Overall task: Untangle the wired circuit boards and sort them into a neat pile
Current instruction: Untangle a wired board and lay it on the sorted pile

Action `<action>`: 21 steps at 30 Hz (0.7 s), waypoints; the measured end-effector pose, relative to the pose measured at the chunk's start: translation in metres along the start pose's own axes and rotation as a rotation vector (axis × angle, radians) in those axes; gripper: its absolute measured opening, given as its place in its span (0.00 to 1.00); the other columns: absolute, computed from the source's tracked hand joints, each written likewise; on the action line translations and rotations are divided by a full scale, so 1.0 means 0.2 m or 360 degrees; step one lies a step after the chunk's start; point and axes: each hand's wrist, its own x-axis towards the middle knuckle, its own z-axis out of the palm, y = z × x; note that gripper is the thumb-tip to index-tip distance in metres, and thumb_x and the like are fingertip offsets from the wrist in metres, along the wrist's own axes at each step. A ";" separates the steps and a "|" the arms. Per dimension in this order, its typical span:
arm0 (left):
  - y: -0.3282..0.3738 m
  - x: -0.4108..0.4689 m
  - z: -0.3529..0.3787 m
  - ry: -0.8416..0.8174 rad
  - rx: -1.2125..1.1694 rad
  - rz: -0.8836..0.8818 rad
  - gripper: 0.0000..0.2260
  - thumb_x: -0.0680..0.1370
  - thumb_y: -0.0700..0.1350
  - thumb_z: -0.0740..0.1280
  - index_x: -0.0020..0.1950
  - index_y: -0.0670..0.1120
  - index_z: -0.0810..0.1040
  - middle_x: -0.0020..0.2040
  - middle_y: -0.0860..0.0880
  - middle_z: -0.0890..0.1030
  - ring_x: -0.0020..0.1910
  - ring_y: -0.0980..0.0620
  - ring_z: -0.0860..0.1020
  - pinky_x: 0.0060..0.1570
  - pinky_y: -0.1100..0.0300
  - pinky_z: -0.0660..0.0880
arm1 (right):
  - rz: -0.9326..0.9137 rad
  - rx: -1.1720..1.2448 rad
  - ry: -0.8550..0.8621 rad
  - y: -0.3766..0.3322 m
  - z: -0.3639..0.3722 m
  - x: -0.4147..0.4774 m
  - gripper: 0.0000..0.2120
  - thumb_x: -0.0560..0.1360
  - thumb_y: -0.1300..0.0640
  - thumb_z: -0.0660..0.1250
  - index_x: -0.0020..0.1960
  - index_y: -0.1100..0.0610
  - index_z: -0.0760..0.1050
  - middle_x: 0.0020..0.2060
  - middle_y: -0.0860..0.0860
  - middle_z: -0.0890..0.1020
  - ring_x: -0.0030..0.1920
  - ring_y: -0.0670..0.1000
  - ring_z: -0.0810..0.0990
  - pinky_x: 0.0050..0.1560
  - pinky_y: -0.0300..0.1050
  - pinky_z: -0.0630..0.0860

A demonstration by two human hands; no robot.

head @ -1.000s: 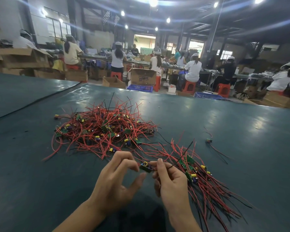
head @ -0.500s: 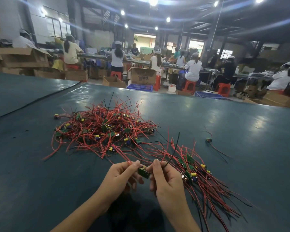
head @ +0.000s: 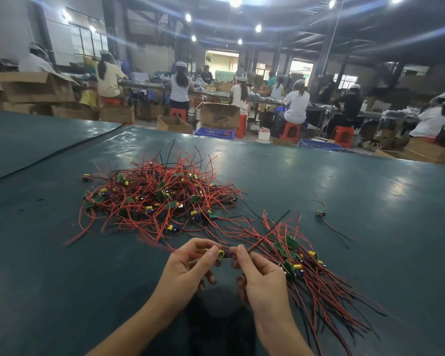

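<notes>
My fingers, left and right, pinch a circuit board between them by its ends: probably light and stiff, its floppy red wires prone to snagging.

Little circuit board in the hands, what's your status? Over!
Left hand and right hand both pinch small red-wired circuit board with yellow part. Tangled red-wire heap behind, sorted pile at right. Trailing wires could snag.

Dim workshop hall. Ceiling lamps glare overhead. Windows in left wall. Workers on red stools at long benches. Cardboard boxes, blue crates on floor.
</notes>
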 end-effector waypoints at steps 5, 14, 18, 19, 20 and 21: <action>-0.01 0.00 0.00 -0.0179 0.0068 -0.0198 0.20 0.71 0.61 0.62 0.43 0.47 0.84 0.37 0.47 0.85 0.33 0.51 0.82 0.31 0.63 0.74 | -0.0144 -0.0084 -0.0112 -0.01 0.02 -0.02 0.09 0.73 0.49 0.67 0.43 0.47 0.86 0.36 0.48 0.86 0.39 0.48 0.84 0.41 0.40 0.80; -0.01 0.00 0.01 -0.0195 0.0036 0.0029 0.17 0.74 0.55 0.70 0.30 0.46 0.77 0.28 0.47 0.78 0.28 0.52 0.75 0.32 0.61 0.72 | -0.0009 0.0008 -0.0002 -0.01 0.00 0.01 0.09 0.76 0.56 0.68 0.42 0.51 0.86 0.36 0.51 0.84 0.37 0.51 0.79 0.42 0.43 0.77; -0.02 0.01 0.01 -0.0073 -0.0033 0.0129 0.15 0.70 0.51 0.69 0.27 0.44 0.73 0.25 0.47 0.73 0.25 0.52 0.72 0.29 0.61 0.71 | 0.0090 0.0188 0.0053 -0.04 -0.03 0.03 0.10 0.77 0.57 0.67 0.41 0.53 0.86 0.30 0.49 0.78 0.25 0.44 0.69 0.24 0.36 0.67; -0.01 0.01 0.01 -0.0053 -0.0042 0.0138 0.15 0.68 0.52 0.69 0.27 0.45 0.73 0.24 0.47 0.72 0.24 0.52 0.72 0.28 0.61 0.71 | 0.0111 0.0241 0.0097 -0.05 -0.05 0.05 0.10 0.77 0.58 0.67 0.41 0.55 0.86 0.28 0.48 0.77 0.23 0.42 0.66 0.21 0.35 0.63; -0.01 0.01 0.00 -0.0038 -0.0047 0.0143 0.15 0.66 0.53 0.69 0.26 0.45 0.72 0.24 0.47 0.71 0.24 0.51 0.71 0.28 0.61 0.70 | 0.0126 0.0292 0.0143 -0.07 -0.07 0.06 0.10 0.77 0.59 0.67 0.40 0.56 0.86 0.27 0.47 0.76 0.22 0.42 0.65 0.19 0.34 0.60; -0.01 0.01 0.00 -0.0024 -0.0046 0.0148 0.15 0.66 0.53 0.69 0.25 0.46 0.72 0.24 0.46 0.71 0.23 0.51 0.70 0.27 0.60 0.70 | 0.0137 0.0340 0.0183 -0.08 -0.10 0.06 0.09 0.76 0.59 0.67 0.41 0.58 0.85 0.27 0.46 0.75 0.22 0.41 0.65 0.19 0.34 0.59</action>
